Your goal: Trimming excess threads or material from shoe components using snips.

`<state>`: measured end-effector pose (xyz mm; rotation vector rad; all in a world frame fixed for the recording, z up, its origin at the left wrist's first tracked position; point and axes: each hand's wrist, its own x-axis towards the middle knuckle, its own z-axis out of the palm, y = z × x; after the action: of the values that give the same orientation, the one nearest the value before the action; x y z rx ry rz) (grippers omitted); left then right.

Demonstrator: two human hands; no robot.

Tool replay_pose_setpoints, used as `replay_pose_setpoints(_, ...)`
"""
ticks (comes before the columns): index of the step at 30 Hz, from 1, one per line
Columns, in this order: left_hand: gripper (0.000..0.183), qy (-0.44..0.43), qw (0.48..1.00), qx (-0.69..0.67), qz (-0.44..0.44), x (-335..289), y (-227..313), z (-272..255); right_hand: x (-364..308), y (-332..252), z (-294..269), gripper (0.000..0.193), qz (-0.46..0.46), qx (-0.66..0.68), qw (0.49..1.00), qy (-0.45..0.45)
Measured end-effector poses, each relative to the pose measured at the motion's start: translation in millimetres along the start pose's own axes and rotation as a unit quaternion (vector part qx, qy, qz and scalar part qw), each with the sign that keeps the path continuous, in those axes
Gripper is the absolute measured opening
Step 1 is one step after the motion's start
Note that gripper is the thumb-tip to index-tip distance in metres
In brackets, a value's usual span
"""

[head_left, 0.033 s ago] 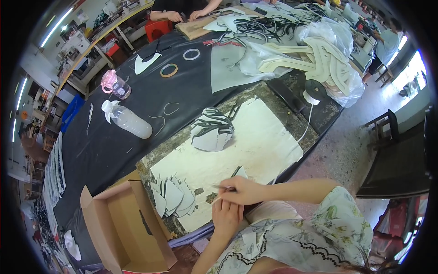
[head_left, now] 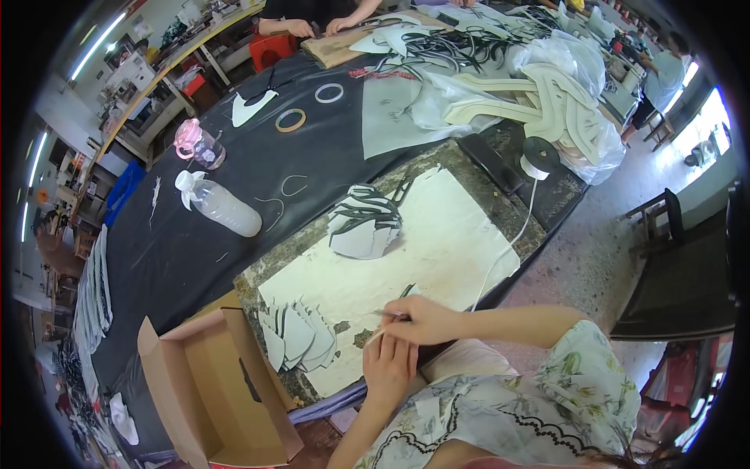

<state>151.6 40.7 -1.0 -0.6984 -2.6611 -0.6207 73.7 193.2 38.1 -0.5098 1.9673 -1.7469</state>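
My right hand (head_left: 430, 320) is closed on a slim, dark, pointed tool (head_left: 397, 315) whose exact kind I cannot make out. Just below it, my left hand (head_left: 388, 366) has its fingers bent and close together against the right hand; what they hold, if anything, is hidden. Both hands are at the near edge of a cream sheet (head_left: 445, 227) on a worn board. Beyond the right hand, a small dark-edged piece (head_left: 410, 291) partly shows. To the left lies a fanned stack of pale grey cut pieces (head_left: 298, 336); farther up is a pile of dark-trimmed grey pieces (head_left: 363, 234).
An open cardboard box (head_left: 219, 383) stands at the near left. A clear bottle (head_left: 223, 207), a pink-lidded bottle (head_left: 199, 144) and tape rolls (head_left: 290, 120) rest on the black cover. A spool (head_left: 539, 156) trails white cord on the right. Another person's hands (head_left: 320, 28) work at the far side.
My right hand has shifted slightly up and to the right with the tool. The left hand stays nearly in place. White cord from the spool now shows running across the sheet's right edge toward my right arm.
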Motion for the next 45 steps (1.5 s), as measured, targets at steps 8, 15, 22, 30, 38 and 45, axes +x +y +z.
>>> replay_pose_setpoints(8, 0.034, 0.019, 0.998, -0.064, -0.002, -1.8, -1.1, 6.1, -1.5, 34.8, -35.1, 0.02, 0.057, -0.196, 0.977, 0.064)
replay_pose_setpoints(15, 0.01, 0.097, 0.939, -0.272, -0.185, 21.7, -7.4, -14.1, -12.0, -5.7, -21.7, 0.019, 0.071, -0.101, 0.992, -0.028)
replay_pose_setpoints(22, 0.012, 0.108, 0.94, -0.264, -0.188, 11.6, -13.2, -6.0, -16.0, -9.7, -22.8, 0.012, 0.054, -0.099, 0.993, -0.04)
replay_pose_setpoints(30, 0.006, 0.125, 0.968, -0.178, -0.122, -7.9, -11.5, 4.5, -3.0, 20.7, -39.1, 0.015, 0.02, -0.109, 0.993, 0.028)
replay_pose_setpoints(38, 0.041, 0.01, 1.0, -0.022, -0.01, -5.2, 5.0, 3.4, 10.6, 38.7, -34.4, 0.021, 0.032, -0.221, 0.972, 0.065)
replay_pose_setpoints(45, 0.037, 0.012, 0.999, -0.047, -0.01, -5.3, 5.4, 1.8, 7.3, 27.2, -27.4, 0.022, 0.069, -0.226, 0.972, 0.014)
